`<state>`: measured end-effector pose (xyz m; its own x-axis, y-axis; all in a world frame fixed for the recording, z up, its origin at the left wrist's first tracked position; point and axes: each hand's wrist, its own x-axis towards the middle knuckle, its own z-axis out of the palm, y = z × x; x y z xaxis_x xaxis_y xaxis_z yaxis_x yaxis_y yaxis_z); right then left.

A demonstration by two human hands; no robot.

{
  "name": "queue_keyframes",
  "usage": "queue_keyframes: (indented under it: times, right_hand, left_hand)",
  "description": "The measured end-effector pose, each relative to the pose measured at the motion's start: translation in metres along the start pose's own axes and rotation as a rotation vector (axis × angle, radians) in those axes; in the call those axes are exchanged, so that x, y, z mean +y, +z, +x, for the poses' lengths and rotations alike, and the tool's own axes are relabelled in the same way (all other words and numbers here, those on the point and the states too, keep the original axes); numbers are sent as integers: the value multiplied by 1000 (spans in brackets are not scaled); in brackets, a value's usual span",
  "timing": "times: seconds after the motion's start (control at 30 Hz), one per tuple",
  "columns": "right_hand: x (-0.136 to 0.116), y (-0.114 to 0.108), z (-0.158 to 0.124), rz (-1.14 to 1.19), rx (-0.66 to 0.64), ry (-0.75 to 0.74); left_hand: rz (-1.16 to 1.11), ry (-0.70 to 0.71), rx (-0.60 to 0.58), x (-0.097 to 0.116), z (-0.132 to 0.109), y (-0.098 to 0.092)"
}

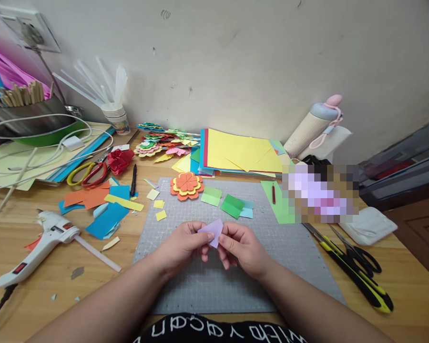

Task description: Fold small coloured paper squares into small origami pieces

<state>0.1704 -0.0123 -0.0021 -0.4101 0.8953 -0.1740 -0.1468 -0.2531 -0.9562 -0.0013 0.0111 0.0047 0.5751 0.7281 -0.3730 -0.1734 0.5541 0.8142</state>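
Grip: left hand [184,245] and right hand [246,247] both pinched one lilac paper piece [211,228], thumbs on its near face, above the middle of the gray cutting mat [200,293].

Counts: one layered paper flower [187,186] at the mat's far edge, orange and yellow tiers, scalloped. Right of it, three creased or flat paper pieces: light green square [210,196], dark green square [232,206], light blue piece [247,209] partly under the dark green. Three scissors: yellow-handled scissors [80,174] and red-handled scissors [96,175] on the left, black-handled scissors [362,259] on the right beside one black-and-yellow utility knife [359,271]. One white hot glue gun [53,238] on the left, translucent glue stick [98,253] in its rear.

Writing: black shirt [207,331] had white lettering; "with" looked readable on the right, rest uncertain. Mark on the cream bottle [303,131] too small to read.

Materials: table [107,300] was wood-grained; mat carried a printed grid. Crumpled red paper [120,161] sat near the scissors on the left, a slim black pen [133,180] close by. Nested paper cups [115,116] held translucent sticks. Colored paper stack [245,148] stood near the wall, yellow on top.
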Motion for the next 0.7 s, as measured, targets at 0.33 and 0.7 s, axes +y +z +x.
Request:
queue_keyframes:
  times: [0.33, 0.7]
  right_hand:
    - [3, 5, -3, -58, 102, -45]
    - [0, -1, -1, -171, 146, -95]
  left_hand:
    - [108, 25, 29, -5, 0, -2]
    - [183, 16, 8, -2, 1, -3]
